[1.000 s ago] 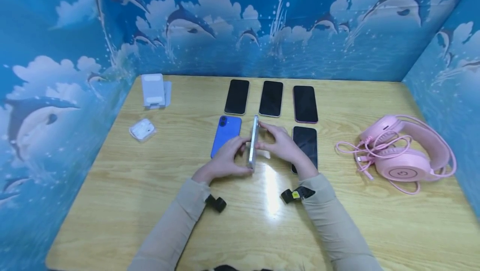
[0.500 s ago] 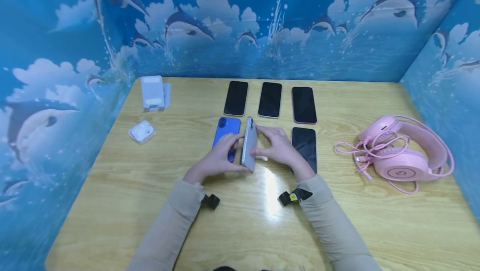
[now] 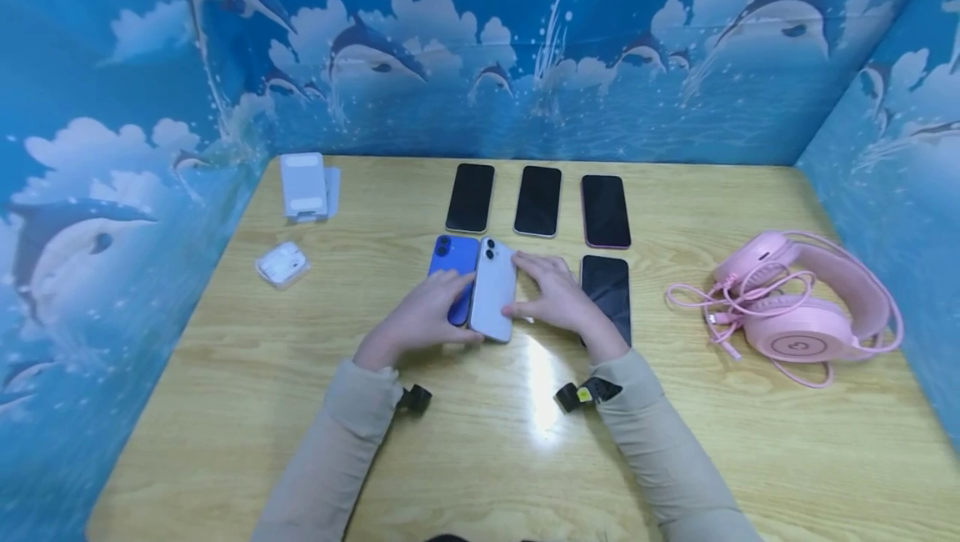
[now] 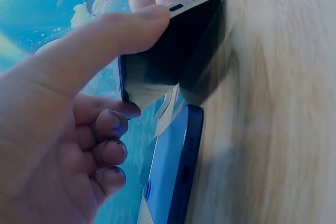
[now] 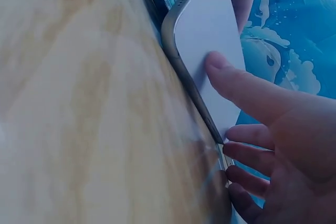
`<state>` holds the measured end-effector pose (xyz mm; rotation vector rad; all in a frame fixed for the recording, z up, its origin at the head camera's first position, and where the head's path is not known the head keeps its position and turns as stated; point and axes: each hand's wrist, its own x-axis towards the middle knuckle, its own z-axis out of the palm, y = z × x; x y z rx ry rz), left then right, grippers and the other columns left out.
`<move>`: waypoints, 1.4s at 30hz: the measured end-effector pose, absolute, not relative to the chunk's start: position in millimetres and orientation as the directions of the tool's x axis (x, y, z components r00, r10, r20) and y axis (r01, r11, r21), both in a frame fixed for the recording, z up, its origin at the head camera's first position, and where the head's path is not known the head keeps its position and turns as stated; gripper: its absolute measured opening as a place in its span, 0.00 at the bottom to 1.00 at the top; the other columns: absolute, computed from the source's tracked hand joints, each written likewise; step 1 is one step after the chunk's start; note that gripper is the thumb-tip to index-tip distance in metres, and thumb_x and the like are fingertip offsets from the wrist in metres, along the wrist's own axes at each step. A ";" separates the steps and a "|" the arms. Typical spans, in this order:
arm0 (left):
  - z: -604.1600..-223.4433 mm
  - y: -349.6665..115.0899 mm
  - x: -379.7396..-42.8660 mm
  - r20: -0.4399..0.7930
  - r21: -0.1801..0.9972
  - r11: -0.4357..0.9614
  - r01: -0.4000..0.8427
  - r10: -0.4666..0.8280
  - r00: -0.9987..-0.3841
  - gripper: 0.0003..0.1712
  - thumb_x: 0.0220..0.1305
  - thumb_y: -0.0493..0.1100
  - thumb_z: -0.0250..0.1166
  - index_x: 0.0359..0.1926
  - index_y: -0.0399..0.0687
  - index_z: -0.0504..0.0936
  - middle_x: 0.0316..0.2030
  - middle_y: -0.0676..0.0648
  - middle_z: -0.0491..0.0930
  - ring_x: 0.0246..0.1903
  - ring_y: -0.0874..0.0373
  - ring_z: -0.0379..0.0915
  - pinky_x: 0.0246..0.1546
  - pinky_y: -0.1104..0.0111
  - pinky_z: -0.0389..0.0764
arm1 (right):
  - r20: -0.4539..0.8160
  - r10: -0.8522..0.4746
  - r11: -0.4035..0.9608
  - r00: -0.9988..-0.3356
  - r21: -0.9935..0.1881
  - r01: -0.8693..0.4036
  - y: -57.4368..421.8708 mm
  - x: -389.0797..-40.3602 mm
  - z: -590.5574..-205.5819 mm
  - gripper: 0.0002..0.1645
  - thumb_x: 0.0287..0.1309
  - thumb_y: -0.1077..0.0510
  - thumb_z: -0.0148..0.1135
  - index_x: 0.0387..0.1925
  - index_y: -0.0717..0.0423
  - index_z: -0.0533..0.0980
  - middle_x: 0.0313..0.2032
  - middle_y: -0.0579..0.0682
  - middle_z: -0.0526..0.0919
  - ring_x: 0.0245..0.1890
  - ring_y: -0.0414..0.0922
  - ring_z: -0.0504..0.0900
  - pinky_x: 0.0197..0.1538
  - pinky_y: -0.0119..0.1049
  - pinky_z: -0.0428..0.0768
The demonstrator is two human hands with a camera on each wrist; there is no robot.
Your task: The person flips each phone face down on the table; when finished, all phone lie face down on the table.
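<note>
On the table [image 3: 225,409], pink headphones [image 3: 802,329] lie toward three o'clock. Centrally, the left hand [image 3: 422,313] and right hand [image 3: 558,296] both grip a tilted white phone [image 3: 492,296], long axis near twelve-to-six, camera end toward twelve. Toward nine, a small clear case [image 3: 282,264] holds something white.

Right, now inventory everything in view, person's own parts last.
White smartphone: 1, white, tilted, centre
Blue smartphone: 1, blue, left of white one
Black-screened smartphones: 4, black, three back, one nearer
Corded headphones: 1, pink, right
Stand-like item: 1, white, back left
Small packet: 1, white, left
Unclear item: 1, white, right of white smartphone
Wooden table: 1, yellowish, beneath
Dolphin-print backdrop: 1, blue, around table
Wrist cameras: 2, black, on wrists
Sleeves: 2, beige, on forearms
Left hand: 1, bare, on white smartphone
Right hand: 1, bare, on white smartphone
</note>
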<state>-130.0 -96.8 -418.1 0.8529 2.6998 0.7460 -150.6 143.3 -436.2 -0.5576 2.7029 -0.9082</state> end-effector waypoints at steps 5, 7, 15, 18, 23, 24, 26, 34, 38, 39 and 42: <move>-420.6 -88.1 -135.1 -0.042 0.437 0.726 0.530 0.606 -0.795 0.55 0.45 0.62 0.74 0.67 0.37 0.64 0.42 0.49 0.74 0.41 0.58 0.66 0.44 0.66 0.71 | -0.108 -0.412 0.757 -0.905 -0.594 -0.273 150.7 -151.5 -434.3 0.54 0.47 0.38 0.71 0.70 0.55 0.60 0.70 0.55 0.59 0.66 0.56 0.55 0.64 0.55 0.59; -421.8 -84.0 -137.5 -0.027 0.420 0.718 0.555 0.621 -0.783 0.54 0.45 0.62 0.74 0.66 0.37 0.66 0.43 0.49 0.75 0.41 0.58 0.67 0.46 0.66 0.71 | -0.110 -0.406 0.763 -0.907 -0.587 -0.270 154.0 -151.7 -431.9 0.53 0.47 0.39 0.72 0.70 0.56 0.60 0.69 0.57 0.60 0.66 0.58 0.56 0.64 0.55 0.58; -427.7 -67.5 -145.2 -0.055 0.368 0.725 0.582 0.642 -0.765 0.54 0.44 0.65 0.73 0.65 0.38 0.67 0.52 0.45 0.77 0.49 0.55 0.69 0.54 0.64 0.68 | -0.163 -0.359 0.802 -0.919 -0.558 -0.214 163.4 -153.3 -424.0 0.54 0.46 0.44 0.74 0.69 0.61 0.60 0.67 0.63 0.60 0.63 0.60 0.58 0.62 0.54 0.63; -430.3 -63.9 -146.9 -0.075 0.343 0.731 0.590 0.647 -0.758 0.53 0.45 0.65 0.72 0.65 0.38 0.68 0.50 0.46 0.77 0.48 0.55 0.70 0.54 0.64 0.69 | -0.180 -0.342 0.816 -0.922 -0.543 -0.197 164.7 -154.3 -423.2 0.55 0.45 0.44 0.75 0.69 0.62 0.60 0.67 0.64 0.60 0.63 0.61 0.58 0.63 0.54 0.62; -433.8 -62.8 -147.4 -0.113 0.297 0.748 0.594 0.645 -0.756 0.51 0.47 0.66 0.70 0.65 0.39 0.69 0.45 0.48 0.76 0.44 0.57 0.68 0.50 0.64 0.71 | -0.180 -0.350 0.824 -0.919 -0.526 -0.211 163.8 -155.3 -423.0 0.56 0.44 0.43 0.75 0.68 0.65 0.60 0.67 0.65 0.59 0.63 0.61 0.57 0.63 0.54 0.62; -433.9 -62.9 -147.2 -0.117 0.288 0.750 0.596 0.645 -0.755 0.51 0.48 0.66 0.70 0.65 0.39 0.69 0.44 0.48 0.76 0.43 0.57 0.68 0.49 0.64 0.71 | -0.177 -0.352 0.825 -0.919 -0.523 -0.215 163.4 -155.5 -422.8 0.56 0.44 0.43 0.75 0.68 0.65 0.59 0.67 0.65 0.59 0.63 0.61 0.57 0.63 0.54 0.62; -433.7 -63.1 -146.9 -0.119 0.275 0.753 0.597 0.643 -0.756 0.51 0.48 0.66 0.70 0.65 0.39 0.69 0.45 0.48 0.76 0.43 0.57 0.68 0.49 0.64 0.71 | -0.174 -0.351 0.828 -0.920 -0.516 -0.218 162.6 -155.7 -422.4 0.56 0.44 0.43 0.75 0.68 0.65 0.60 0.67 0.65 0.59 0.63 0.61 0.57 0.63 0.54 0.62; -427.8 -61.2 -145.1 -0.156 0.238 0.758 0.607 0.647 -0.746 0.50 0.53 0.67 0.66 0.66 0.37 0.67 0.45 0.47 0.77 0.42 0.56 0.68 0.48 0.63 0.70 | -0.188 -0.338 0.840 -0.922 -0.501 -0.205 162.8 -155.9 -419.2 0.56 0.45 0.43 0.74 0.69 0.63 0.59 0.67 0.65 0.58 0.63 0.61 0.57 0.63 0.54 0.62; -422.5 -59.0 -143.1 -0.171 0.228 0.765 0.602 0.640 -0.749 0.49 0.54 0.67 0.65 0.67 0.37 0.66 0.43 0.48 0.76 0.40 0.58 0.68 0.47 0.64 0.70 | -0.175 -0.354 0.815 -0.919 -0.539 -0.212 168.5 -154.2 -416.8 0.53 0.49 0.43 0.72 0.69 0.62 0.59 0.67 0.64 0.59 0.65 0.61 0.56 0.64 0.55 0.60; -420.8 -57.7 -142.4 -0.165 0.228 0.765 0.603 0.641 -0.750 0.49 0.54 0.66 0.65 0.67 0.38 0.65 0.42 0.48 0.76 0.38 0.58 0.68 0.45 0.65 0.70 | -0.159 -0.364 0.804 -0.918 -0.551 -0.224 171.8 -154.1 -416.3 0.51 0.51 0.44 0.71 0.69 0.62 0.60 0.67 0.64 0.60 0.65 0.61 0.57 0.65 0.55 0.59; -416.4 -50.9 -139.9 -0.132 0.240 0.751 0.615 0.652 -0.746 0.49 0.55 0.66 0.65 0.67 0.38 0.65 0.40 0.49 0.76 0.35 0.59 0.67 0.40 0.67 0.71 | -0.105 -0.379 0.773 -0.919 -0.582 -0.252 187.0 -153.8 -414.2 0.44 0.55 0.46 0.68 0.67 0.62 0.63 0.65 0.63 0.63 0.65 0.60 0.58 0.65 0.56 0.58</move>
